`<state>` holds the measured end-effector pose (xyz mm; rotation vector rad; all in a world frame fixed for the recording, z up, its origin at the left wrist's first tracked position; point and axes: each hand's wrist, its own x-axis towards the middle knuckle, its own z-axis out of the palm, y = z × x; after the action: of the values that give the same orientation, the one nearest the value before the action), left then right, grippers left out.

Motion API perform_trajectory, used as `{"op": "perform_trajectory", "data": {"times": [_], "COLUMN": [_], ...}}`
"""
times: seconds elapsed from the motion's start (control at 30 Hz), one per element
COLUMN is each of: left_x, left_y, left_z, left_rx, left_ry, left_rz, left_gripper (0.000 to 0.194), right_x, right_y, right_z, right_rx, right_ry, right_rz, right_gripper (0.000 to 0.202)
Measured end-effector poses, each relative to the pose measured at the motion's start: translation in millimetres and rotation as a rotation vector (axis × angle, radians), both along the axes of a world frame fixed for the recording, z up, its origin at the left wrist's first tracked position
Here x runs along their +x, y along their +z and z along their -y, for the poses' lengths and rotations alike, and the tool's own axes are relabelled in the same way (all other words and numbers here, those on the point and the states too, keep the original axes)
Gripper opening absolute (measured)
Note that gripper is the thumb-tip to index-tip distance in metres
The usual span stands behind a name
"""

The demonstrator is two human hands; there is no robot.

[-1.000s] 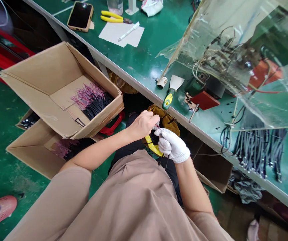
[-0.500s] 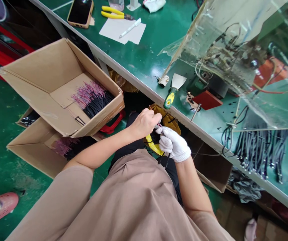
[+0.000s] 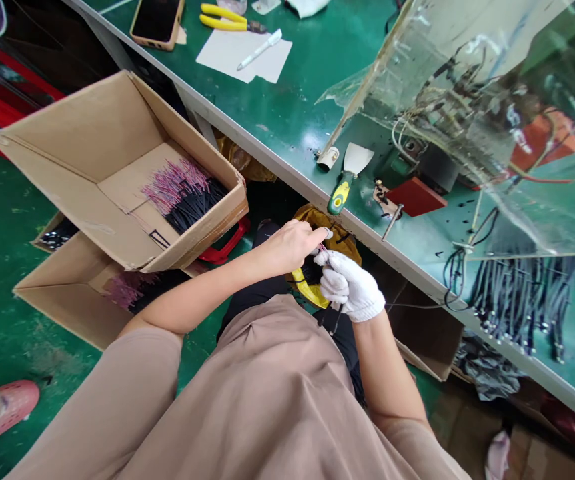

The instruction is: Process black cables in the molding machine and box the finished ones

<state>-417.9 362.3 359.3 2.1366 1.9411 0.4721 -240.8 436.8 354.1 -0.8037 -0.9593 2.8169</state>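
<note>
My right hand [image 3: 350,285], in a white knitted glove, is closed around black cables [image 3: 336,319]. Their black ends hang below its fingers, and thin pinkish wires [image 3: 321,249] stick out above. My left hand [image 3: 295,245] is bare apart from a pale cover on the thumb tip. It is curled against those wires, with its thumb pointing toward the glove; most of its fingertips are hidden. Beneath both hands lies a yellow-rimmed bag [image 3: 310,290] on my lap, with dark pieces inside.
To the left, a cardboard box [image 3: 67,187] holds black cables with pink wire ends; another box [image 3: 67,293] stands below. On the green bench [image 3: 287,120] are a scraper [image 3: 345,180], pliers [image 3: 227,19], a phone [image 3: 157,21], a pen [image 3: 260,50], a machine behind clear sheeting and black cables [image 3: 517,300].
My left hand has shifted slightly right, its thumb now stretched out over the wires. The gloved right hand has moved a little to the right, still holding the cables.
</note>
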Motion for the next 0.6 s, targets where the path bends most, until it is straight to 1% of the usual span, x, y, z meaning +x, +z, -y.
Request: {"op": "perform_trajectory", "data": {"times": [0.07, 0.2, 0.33, 0.47, 0.6], "left_x": [0.1, -0.5, -0.8, -0.6, -0.8], "left_y": [0.2, -2.9, -10.1, -14.3, -9.8], "left_z": [-0.3, -0.1, -0.6, -1.6, -0.3], "left_rx": [0.018, 0.111, 0.170, 0.176, 0.152], "left_ry": [0.023, 0.067, 0.089, 0.110, 0.093], "left_rz": [-0.034, -0.093, -0.095, -0.066, -0.063], "left_gripper": [0.032, 0.023, 0.022, 0.021, 0.023], "right_x": [0.1, -0.8, -2.3, -2.9, -1.9], "right_y": [0.0, -1.1, -2.3, -2.1, -1.3], "right_z": [0.2, 0.9, 1.1, 0.7, -0.3], "right_rx": [-0.005, -0.011, -0.009, -0.014, -0.003], "right_ry": [0.002, 0.006, 0.008, 0.007, 0.006], "right_rz": [0.004, 0.013, 0.017, 0.014, 0.018], "right_gripper": [0.025, 0.026, 0.025, 0.025, 0.025]}}
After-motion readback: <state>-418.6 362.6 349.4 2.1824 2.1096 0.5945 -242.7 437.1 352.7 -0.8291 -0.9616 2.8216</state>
